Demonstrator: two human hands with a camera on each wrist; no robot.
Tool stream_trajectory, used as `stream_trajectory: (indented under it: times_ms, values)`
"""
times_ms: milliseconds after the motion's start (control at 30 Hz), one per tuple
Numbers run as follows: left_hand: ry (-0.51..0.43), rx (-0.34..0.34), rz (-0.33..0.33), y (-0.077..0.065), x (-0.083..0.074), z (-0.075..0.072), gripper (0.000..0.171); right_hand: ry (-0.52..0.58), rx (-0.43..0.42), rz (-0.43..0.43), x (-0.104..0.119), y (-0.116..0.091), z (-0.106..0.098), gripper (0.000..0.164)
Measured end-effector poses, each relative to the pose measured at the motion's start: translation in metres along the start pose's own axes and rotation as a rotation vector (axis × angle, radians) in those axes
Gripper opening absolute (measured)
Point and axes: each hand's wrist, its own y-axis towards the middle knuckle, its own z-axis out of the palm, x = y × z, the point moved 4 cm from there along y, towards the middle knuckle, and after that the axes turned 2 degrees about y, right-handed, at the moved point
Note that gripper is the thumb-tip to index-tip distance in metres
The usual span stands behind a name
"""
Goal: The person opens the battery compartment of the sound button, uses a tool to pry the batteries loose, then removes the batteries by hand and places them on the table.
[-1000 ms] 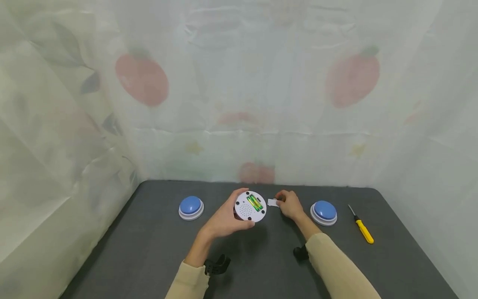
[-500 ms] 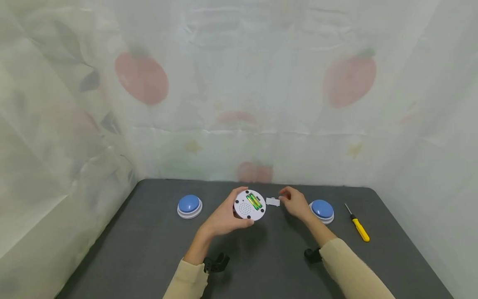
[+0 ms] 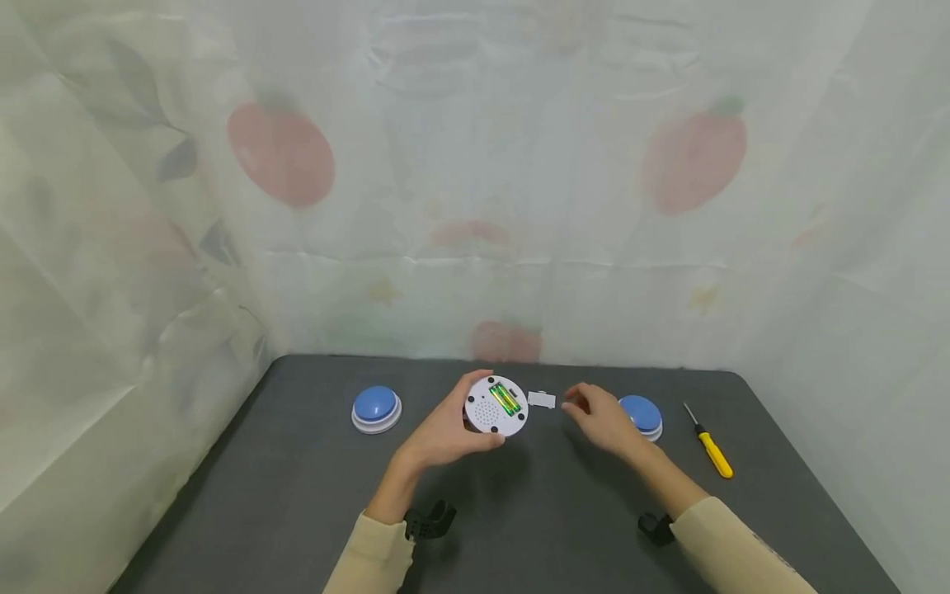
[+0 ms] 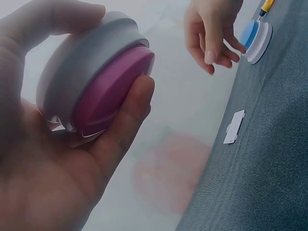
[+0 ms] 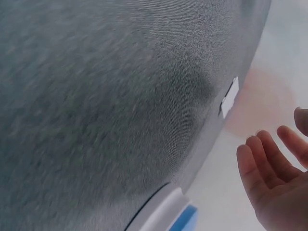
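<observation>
My left hand [image 3: 445,429] grips a round push-button device [image 3: 486,415] by its rim, its white underside turned up toward the head camera. Green-and-yellow batteries [image 3: 505,399] sit in the uncovered slot on that underside. From the left wrist view, the same device shows a pink button top [image 4: 113,91]. A small white battery cover [image 3: 542,400] lies on the table just right of the device. Beside the cover, a short way apart, hovers my right hand [image 3: 604,419]; its fingers are loosely bent and hold nothing, as the right wrist view [image 5: 279,178] confirms.
On the dark grey table [image 3: 297,495] a blue-topped button [image 3: 376,408] stands at the left. Another blue button [image 3: 642,414] is partly behind my right hand. A yellow-handled screwdriver [image 3: 712,450] lies farther right. A pale printed curtain [image 3: 475,206] hangs along the back edge.
My right hand has let go of the white battery cover, leaving it on the table, and has drawn back to the right. The left hand still holds the device in nearly the same place.
</observation>
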Motion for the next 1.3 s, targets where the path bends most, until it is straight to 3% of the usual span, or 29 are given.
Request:
stream_trajectory:
  times_ms: [400, 800, 1300]
  values:
    - [0.001, 0.007, 0.004, 0.001, 0.0, 0.001, 0.092, -0.048, -0.007, -0.04, 0.001, -0.033, -0.027, 0.026]
    - [-0.012, 0.016, 0.011, 0.001, 0.001, 0.001, 0.092, -0.12, -0.11, -0.004, -0.01, -0.062, -0.062, 0.028]
    - [0.015, 0.001, -0.023, -0.003, 0.004, -0.004, 0.091, -0.172, -0.214, 0.055, -0.055, -0.088, -0.096, 0.029]
